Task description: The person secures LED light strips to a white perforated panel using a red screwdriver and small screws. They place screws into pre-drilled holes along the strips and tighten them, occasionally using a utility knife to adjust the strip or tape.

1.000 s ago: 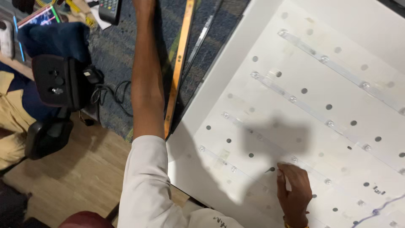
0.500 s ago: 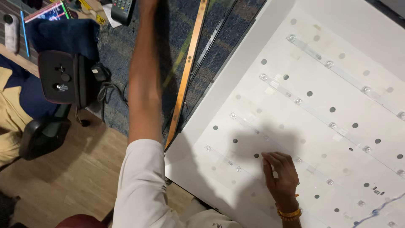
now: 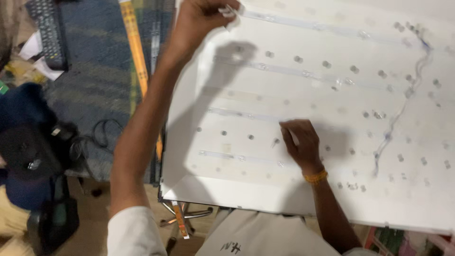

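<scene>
Two hands | left hand (image 3: 199,21) fingers pinch thin translucent strip (image 3: 303,28) | right hand (image 3: 299,142) fingers curled on flat white panel (image 3: 265,189)

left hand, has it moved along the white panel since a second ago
Yes. The left hand, earlier reaching past the white panel over the blue mat, now pinches a strip end at the panel's far corner.

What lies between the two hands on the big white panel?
In the head view, one pale strip with small lenses crosses the white panel between the left hand and the right hand, beside grey dots.
</scene>
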